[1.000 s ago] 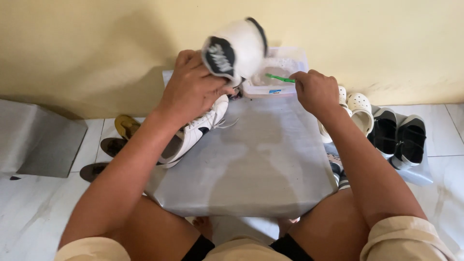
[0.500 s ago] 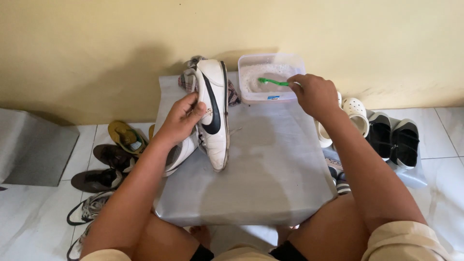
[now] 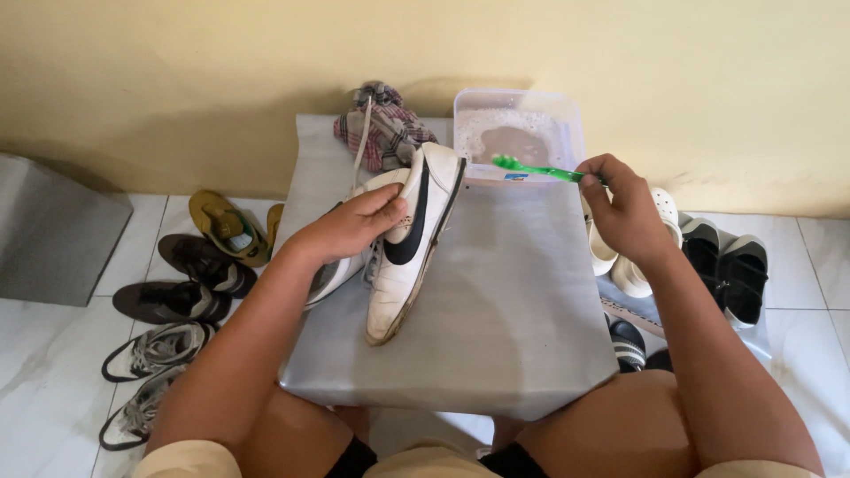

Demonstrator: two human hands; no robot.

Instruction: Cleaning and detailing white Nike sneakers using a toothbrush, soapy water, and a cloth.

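Palm of left hand (image 3: pixel 354 226) hidden, fingers clamped on white sneaker (image 3: pixel 412 243). Right hand (image 3: pixel 624 208) pinching green toothbrush (image 3: pixel 536 169); beyond its fingertips, clear tub (image 3: pixel 567 115) holding foamy water.

white sneaker (image 3: pixel 410 252) now down from raised, tilted on its side edge on table (image 3: pixel 522 301). Green toothbrush (image 3: pixel 536 169) lifted out of tub (image 3: pixel 518 133), bristles above rim.

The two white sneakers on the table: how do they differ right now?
The held sneaker is tipped on its side, dark swoosh and sole edge showing, gripped by the left hand. The second sneaker lies mostly hidden under that hand. Both are white and sit on the grey table.
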